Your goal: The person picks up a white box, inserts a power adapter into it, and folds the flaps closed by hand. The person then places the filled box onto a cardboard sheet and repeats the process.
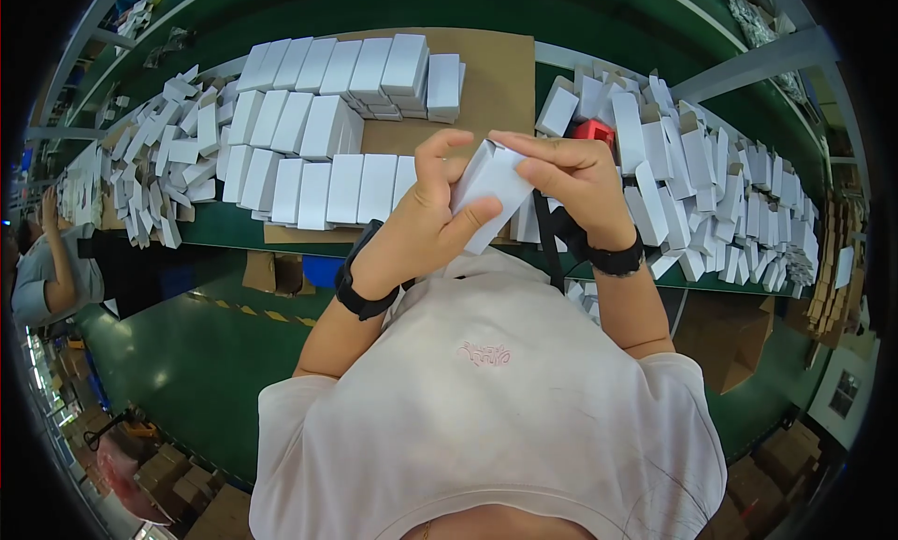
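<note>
A small white carton (491,192) is held tilted in front of my chest, its upper end facing away from me. My left hand (426,212) grips it by the sides, thumb across the near face and index finger raised off it. At the carton's top edge, the fingers and thumb of my right hand (580,177) pinch the end, where a dark gap shows beside the flap. What lies inside cannot be seen. Beyond my hands, closed white cartons (332,128) stand in rows on a brown cardboard sheet (496,72).
Loose white cartons, some with raised flaps, are heaped at the right (697,175) and left (178,147) of the green bench. A red object (593,132) sits among the right heap. Another person (56,269) works at far left. A cardboard box (725,339) stands below the bench.
</note>
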Available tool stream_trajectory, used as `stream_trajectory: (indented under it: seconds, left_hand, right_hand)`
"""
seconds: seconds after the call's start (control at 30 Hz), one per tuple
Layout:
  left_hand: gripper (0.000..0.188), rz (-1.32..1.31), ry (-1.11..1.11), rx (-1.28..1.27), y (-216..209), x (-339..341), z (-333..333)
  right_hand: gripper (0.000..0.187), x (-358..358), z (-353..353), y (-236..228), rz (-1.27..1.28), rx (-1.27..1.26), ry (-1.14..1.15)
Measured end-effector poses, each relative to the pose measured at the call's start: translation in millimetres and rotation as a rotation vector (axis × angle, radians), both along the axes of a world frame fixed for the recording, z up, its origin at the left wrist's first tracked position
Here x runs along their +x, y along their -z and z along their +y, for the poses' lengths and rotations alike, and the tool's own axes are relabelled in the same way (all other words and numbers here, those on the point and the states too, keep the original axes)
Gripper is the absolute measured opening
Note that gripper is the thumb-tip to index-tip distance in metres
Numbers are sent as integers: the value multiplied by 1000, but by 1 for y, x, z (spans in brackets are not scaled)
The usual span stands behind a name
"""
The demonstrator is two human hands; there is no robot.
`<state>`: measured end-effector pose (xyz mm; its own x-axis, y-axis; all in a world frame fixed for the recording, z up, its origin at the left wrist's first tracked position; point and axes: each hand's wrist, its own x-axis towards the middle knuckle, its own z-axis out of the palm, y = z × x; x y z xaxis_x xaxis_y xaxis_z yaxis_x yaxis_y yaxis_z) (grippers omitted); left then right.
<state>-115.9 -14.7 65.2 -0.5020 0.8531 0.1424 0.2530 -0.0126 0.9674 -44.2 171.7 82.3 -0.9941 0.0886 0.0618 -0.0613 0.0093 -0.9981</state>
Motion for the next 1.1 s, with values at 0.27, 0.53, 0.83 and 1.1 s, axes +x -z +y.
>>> stream_trajectory:
  seconds: [0.27, 0.53, 0.83, 1.1]
  left_hand:
    - [51, 141, -112, 47, 10, 0, 4]
    - [62, 109, -546, -59, 16, -20, -5]
    - [44, -43, -785, 94, 23, -21, -34]
    - [39, -128, -786, 67, 32, -21, -38]
  right_hand:
    - [31, 4, -13, 12, 202, 378, 22]
    - [32, -81, 25, 48, -200, -8, 207]
    - [31, -168, 48, 125, 24, 440, 293]
    - [36, -114, 106, 169, -556, 1385, 249]
